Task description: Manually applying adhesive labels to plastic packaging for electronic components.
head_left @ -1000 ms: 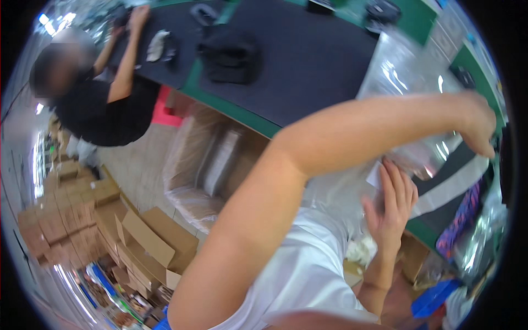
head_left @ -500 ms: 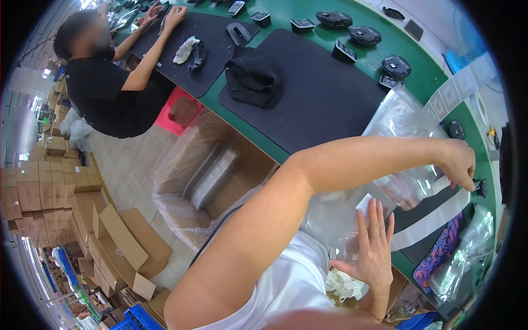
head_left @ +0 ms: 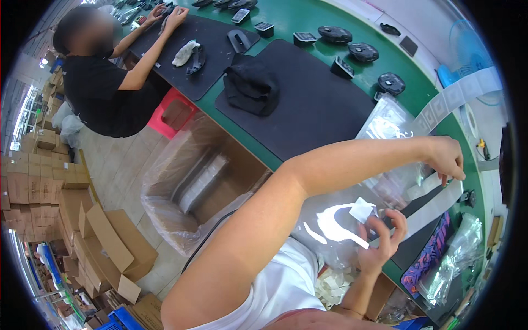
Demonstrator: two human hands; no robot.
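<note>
My left arm reaches across to the right, and my left hand (head_left: 446, 158) is closed, its fingertips pinching a white label strip (head_left: 432, 212) by its bend. My right hand (head_left: 380, 242) lies lower and nearer, fingers curled against a clear plastic bag (head_left: 330, 212) that glares with reflections. Touching its fingertips is a white square label (head_left: 361, 210) on the bag. Just how the thumb meets the plastic is hard to see. More clear bags (head_left: 385, 124) are stacked beyond my left forearm.
Black mats (head_left: 319, 99) cover parts of the green table (head_left: 418, 91); a black cloth (head_left: 251, 82) lies there. Several black devices (head_left: 363, 52) line the far side. A co-worker (head_left: 104, 82) sits at the left. A lined carton (head_left: 242, 165) stands below the table edge.
My right hand's flat, outstretched fingers have curled in at the label. The bag beneath has shifted and now glares. My left hand still pinches the strip.
</note>
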